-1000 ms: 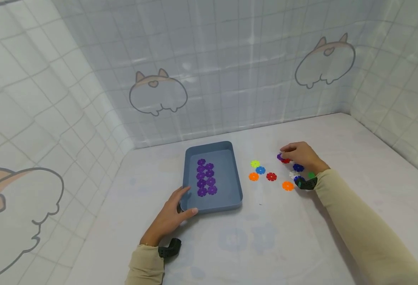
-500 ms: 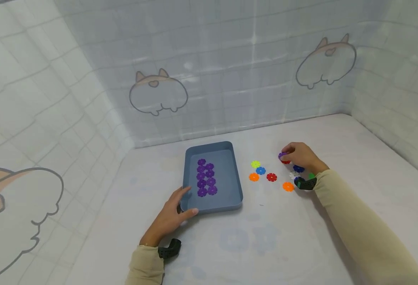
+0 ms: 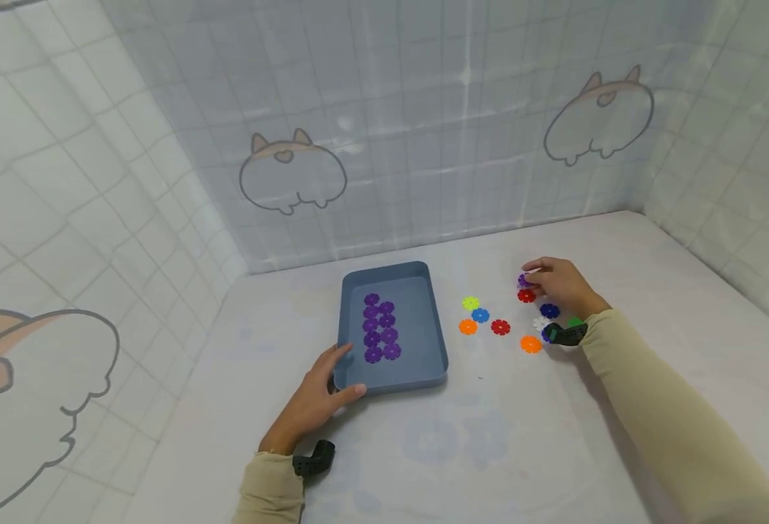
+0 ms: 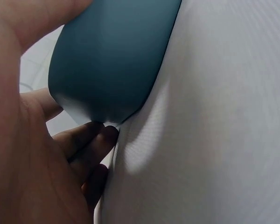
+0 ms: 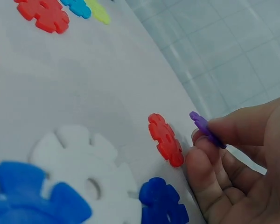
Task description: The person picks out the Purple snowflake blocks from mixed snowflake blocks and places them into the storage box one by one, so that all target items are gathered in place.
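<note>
Between thumb and fingers, my right hand point(image 3: 559, 282) pinches a purple interlocking disc point(image 5: 206, 129), held just above the table. A red disc point(image 5: 165, 140) lies close under those fingers, with a dark blue one point(image 3: 549, 311) nearer the wrist. My left hand point(image 3: 312, 397) holds the near left corner of a blue-grey tray point(image 3: 426, 364), its thumb along the front wall and the other fingers round the left side. Inside the tray, several purple discs point(image 3: 388, 335) lie flat in two columns. The left wrist view shows the fingertips low against the tray's outer wall point(image 4: 107, 60).
Right of the tray lie loose discs: yellow point(image 3: 471, 303), light blue point(image 3: 480, 315), orange point(image 3: 468, 327) and red point(image 3: 500, 327). A white disc point(image 5: 79, 163), a second orange one point(image 3: 531, 344) and a green one point(image 3: 575, 322) are near the right wrist. Cloth-covered walls point(image 3: 397, 145) surround the table.
My right hand has lifted the purple disc and shifted slightly away, uncovering more of the red disc beneath. My left hand and the tray stay in place.
</note>
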`<action>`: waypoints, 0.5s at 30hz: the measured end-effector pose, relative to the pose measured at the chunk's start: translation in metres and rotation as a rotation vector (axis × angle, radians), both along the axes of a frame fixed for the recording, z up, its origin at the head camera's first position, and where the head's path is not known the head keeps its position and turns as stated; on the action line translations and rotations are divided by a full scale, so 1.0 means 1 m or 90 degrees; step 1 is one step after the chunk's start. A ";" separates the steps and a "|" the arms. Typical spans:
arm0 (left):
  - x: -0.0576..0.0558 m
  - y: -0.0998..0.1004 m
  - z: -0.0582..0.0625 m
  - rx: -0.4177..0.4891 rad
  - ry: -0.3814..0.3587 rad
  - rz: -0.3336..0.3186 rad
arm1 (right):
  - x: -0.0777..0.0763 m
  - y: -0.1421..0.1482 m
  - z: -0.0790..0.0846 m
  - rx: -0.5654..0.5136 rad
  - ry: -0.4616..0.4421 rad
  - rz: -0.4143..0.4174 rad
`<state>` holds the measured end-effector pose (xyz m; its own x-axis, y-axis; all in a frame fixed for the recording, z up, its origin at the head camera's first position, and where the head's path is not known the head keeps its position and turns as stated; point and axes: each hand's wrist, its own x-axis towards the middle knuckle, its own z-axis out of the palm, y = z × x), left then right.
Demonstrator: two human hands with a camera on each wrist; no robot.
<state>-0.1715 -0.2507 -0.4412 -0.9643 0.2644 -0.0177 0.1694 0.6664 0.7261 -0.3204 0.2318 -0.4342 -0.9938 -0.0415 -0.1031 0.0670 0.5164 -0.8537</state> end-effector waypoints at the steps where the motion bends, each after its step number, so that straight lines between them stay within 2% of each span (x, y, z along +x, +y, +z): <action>1: 0.000 0.000 0.000 0.000 -0.001 -0.001 | 0.001 0.001 0.000 -0.002 0.003 -0.005; 5: 0.000 0.001 -0.001 -0.002 -0.002 -0.008 | 0.003 -0.001 0.006 0.002 0.023 -0.023; 9: 0.000 0.000 0.000 -0.013 0.008 0.002 | -0.001 -0.016 0.015 -0.014 0.021 -0.029; 15: 0.000 -0.001 -0.002 -0.021 0.011 0.005 | -0.006 -0.042 0.020 -0.085 -0.008 -0.006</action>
